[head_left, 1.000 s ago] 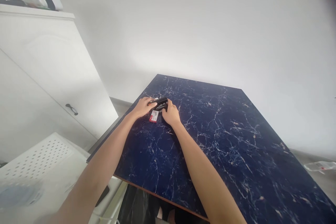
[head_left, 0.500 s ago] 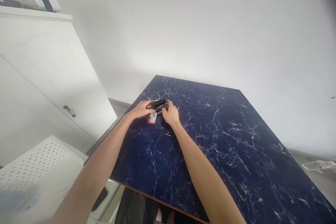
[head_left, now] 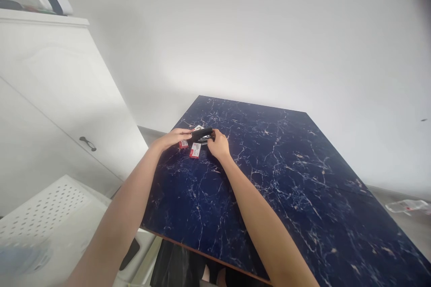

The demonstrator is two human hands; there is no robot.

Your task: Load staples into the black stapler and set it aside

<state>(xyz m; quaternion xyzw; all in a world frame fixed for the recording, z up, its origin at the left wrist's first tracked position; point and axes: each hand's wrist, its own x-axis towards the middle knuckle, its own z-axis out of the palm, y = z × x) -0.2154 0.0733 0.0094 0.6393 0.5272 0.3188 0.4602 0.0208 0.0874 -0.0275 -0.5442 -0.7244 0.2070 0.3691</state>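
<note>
A black stapler (head_left: 202,133) is held above the far left part of the dark blue marbled table (head_left: 269,179), its top arm apart from its base. My right hand (head_left: 219,144) is closed round its right end. At the left end, the fingers and thumb of my left hand (head_left: 175,136) close on the stapler and cover its tip. A small red-and-white box (head_left: 195,150) lies just in front of the stapler. Another red-and-white box (head_left: 183,144) shows partly under my left hand. Behind the stapler a white item (head_left: 198,128) is mostly hidden.
A white cabinet (head_left: 60,98) with a dark handle stands left of the table. Nearer, at lower left, is a white perforated container (head_left: 50,206), with a dark flat object (head_left: 129,253) beside it. A clear plastic item (head_left: 407,206) lies beyond the table's right edge. The wall rises behind.
My left hand has shifted slightly left and its fingers now cover the stapler's orange part. The second red-and-white box and the white item behind have come into view. My right hand keeps its hold.
</note>
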